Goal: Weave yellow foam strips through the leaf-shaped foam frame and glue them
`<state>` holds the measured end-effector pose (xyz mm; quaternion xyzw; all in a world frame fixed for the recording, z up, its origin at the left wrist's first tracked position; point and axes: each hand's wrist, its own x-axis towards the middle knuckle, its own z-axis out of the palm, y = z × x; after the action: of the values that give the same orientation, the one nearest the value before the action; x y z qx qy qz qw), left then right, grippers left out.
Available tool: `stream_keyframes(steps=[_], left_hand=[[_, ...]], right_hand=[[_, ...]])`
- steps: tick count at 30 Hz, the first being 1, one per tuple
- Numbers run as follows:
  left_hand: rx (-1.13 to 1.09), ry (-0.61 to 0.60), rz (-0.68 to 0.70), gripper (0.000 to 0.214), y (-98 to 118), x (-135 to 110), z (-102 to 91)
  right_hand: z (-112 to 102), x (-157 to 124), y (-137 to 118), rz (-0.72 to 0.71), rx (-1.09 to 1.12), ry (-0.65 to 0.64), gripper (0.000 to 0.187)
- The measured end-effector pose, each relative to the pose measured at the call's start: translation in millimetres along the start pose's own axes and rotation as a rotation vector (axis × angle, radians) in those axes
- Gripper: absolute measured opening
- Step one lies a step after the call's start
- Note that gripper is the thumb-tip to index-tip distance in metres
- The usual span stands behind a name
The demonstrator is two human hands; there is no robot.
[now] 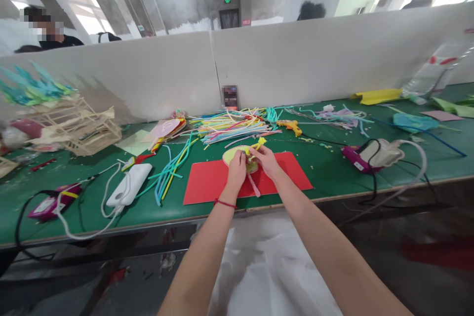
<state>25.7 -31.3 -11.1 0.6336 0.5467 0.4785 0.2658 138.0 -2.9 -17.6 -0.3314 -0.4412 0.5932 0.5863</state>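
Head view puts both of my hands over the near middle of the green table [333,173], just above a red sheet [207,185] that lies flat by the front edge. The left hand [237,170] has its fingers curled in and closed on the near side of a pale yellow disc [230,155]. The disc sits at the sheet's far edge, and most of it shows beyond and left of the knuckles. The right hand [265,160] is touching the left, with thumb and fingers pinched on a yellow strip [258,143]. The strip sticks up and away from the fingertips, over the disc's right side. A pink stick [254,185] runs from under the two hands toward me across the sheet. I cannot tell whether either hand grips it. A red band [225,203] circles the left wrist.

Beyond the hands a loose pile of coloured strips [229,128] is spread out, with a yellow glue gun [291,127] just right of it. A purple glue gun [353,158] with a dark cable lies well to the right. A white power bank [129,183] with its cord lies to the left, and a stick-built model [79,126] stands further left. A white partition [148,76] closes the far side of the table, and a person [48,34] sits behind it.
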Motion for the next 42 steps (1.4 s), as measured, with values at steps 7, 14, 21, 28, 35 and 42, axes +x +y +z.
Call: stream_keyframes(steps=[7, 14, 21, 28, 35, 42], left_hand=[[-0.109, -0.023, 0.006, 0.02, -2.2, 1.0, 0.6], [-0.078, -0.027, 0.004, 0.022, 1.1, -0.7, -1.8], [-0.038, -0.026, -0.008, 0.023, 0.1, -1.7, -2.0], [-0.024, -0.018, -0.02, 0.022, -2.5, -1.4, -0.9], [0.0, 0.008, -0.032, 0.024, -3.7, -1.4, -1.8], [-0.005, 0.041, -0.039, 0.025, -3.5, -1.9, -3.2]], right_hand=[[-0.2, -0.9, -1.0, 0.016, -0.029, -0.016, 0.027], [0.8, -1.0, 0.5, -0.014, -0.033, -0.028, 0.027], [-2.1, 1.3, 4.3, -0.052, -0.124, -0.066, 0.026], [-2.3, 2.1, 6.0, -0.078, -0.232, -0.046, 0.028], [-1.5, 1.4, 5.2, -0.081, -0.288, -0.05, 0.029], [1.2, 0.7, 3.6, -0.117, -0.36, -0.043, 0.026]])
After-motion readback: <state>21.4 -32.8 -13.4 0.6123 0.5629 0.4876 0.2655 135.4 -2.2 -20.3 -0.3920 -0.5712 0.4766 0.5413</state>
